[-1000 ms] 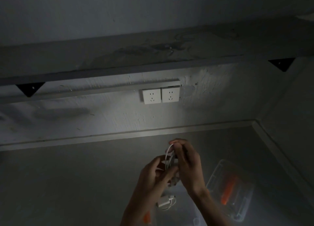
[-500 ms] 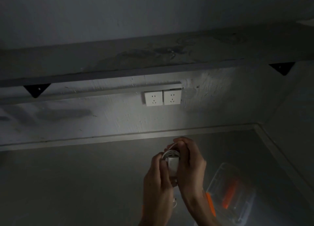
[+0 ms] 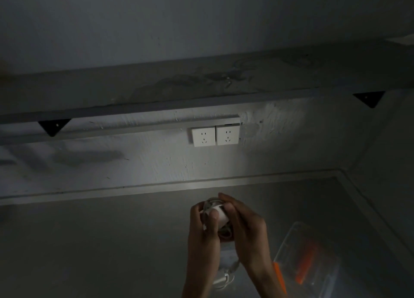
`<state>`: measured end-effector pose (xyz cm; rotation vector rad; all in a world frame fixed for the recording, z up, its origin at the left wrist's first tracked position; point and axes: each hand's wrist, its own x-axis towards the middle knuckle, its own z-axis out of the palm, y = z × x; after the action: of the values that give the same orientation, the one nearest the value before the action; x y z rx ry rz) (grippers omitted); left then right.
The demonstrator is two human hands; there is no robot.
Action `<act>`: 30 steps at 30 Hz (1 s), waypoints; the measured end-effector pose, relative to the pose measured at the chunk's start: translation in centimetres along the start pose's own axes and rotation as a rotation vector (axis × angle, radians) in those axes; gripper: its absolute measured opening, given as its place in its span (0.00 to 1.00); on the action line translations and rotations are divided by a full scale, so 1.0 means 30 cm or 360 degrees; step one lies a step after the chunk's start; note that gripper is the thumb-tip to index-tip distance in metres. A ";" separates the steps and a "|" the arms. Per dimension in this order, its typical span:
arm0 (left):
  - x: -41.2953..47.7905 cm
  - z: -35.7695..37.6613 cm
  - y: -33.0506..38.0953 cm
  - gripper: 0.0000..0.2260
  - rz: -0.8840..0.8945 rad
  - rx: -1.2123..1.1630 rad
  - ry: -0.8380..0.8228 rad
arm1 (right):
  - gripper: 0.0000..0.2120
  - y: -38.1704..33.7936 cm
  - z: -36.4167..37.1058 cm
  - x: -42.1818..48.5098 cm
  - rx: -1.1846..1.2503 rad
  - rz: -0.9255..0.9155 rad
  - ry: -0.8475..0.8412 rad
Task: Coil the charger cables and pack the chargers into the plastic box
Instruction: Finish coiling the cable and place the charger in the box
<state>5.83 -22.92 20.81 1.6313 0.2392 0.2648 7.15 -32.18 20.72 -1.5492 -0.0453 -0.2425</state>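
Head view: a white charger (image 3: pixel 219 217) gripped between both hands above a dim grey desk (image 3: pixel 89 241).

The left hand (image 3: pixel 205 232) curls round the charger's left side, thumb pressed on its face. The right hand (image 3: pixel 246 226) cups it from the right, fingers over the coiled cable (image 3: pixel 212 202) at the top. The clear plastic box (image 3: pixel 289 241) lies on the desk to the right, near the right wrist, holding an orange item (image 3: pixel 305 265). A second white charger (image 3: pixel 224 279) lies beneath the hands. Twin wall sockets (image 3: pixel 215 136) are behind.

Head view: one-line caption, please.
Left hand and right hand grip a white charger wrapped in its cable, clear plastic box lying to the right.
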 end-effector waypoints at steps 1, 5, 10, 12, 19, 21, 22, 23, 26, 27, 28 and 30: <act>-0.009 0.005 0.004 0.12 0.0030 0.0042 -0.0019 | 0.12 0.006 -0.012 0.015 -0.0036 0.0004 0.0036; -0.033 -0.005 -0.009 0.06 0.0119 0.0398 -0.0183 | 0.10 0.008 -0.078 0.075 -0.0083 0.0045 -0.0054; -0.057 -0.018 -0.020 0.12 0.0202 0.0700 -0.0387 | 0.09 -0.016 -0.102 0.116 -0.0303 -0.0105 -0.0219; -0.065 -0.017 -0.004 0.14 0.0224 0.0689 -0.0420 | 0.09 -0.019 -0.104 0.133 -0.0350 -0.0152 -0.0215; -0.048 -0.061 0.016 0.07 0.0238 0.0586 -0.0425 | 0.09 -0.032 -0.145 0.157 -0.0433 -0.0193 -0.0150; -0.043 -0.074 0.030 0.08 0.0071 0.0270 -0.0406 | 0.10 -0.016 -0.154 0.133 -0.0397 -0.0170 -0.0193; -0.041 -0.080 0.026 0.09 -0.0031 0.0075 -0.0377 | 0.10 -0.003 -0.154 0.109 -0.0381 -0.0167 -0.0219; -0.038 -0.083 0.016 0.10 -0.0093 -0.0099 -0.0329 | 0.09 0.014 -0.148 0.078 -0.0367 -0.0144 -0.0228; -0.034 -0.066 -0.034 0.11 -0.0104 -0.0291 -0.0118 | 0.08 0.059 -0.099 -0.032 -0.0418 -0.0050 -0.0146; -0.037 -0.054 -0.052 0.11 -0.0125 -0.0342 -0.0059 | 0.09 0.071 -0.078 -0.060 -0.0508 -0.0088 -0.0088; -0.039 -0.041 -0.069 0.11 -0.0152 -0.0396 -0.0002 | 0.10 0.083 -0.059 -0.076 -0.0583 -0.0150 -0.0042; -0.046 -0.020 -0.093 0.12 -0.0159 -0.0447 0.0079 | 0.13 0.096 -0.034 -0.082 -0.0597 -0.0234 0.0007</act>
<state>4.34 -22.57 18.03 1.3323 0.3065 0.2511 5.15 -32.86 17.42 -1.9216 -0.1155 -0.3871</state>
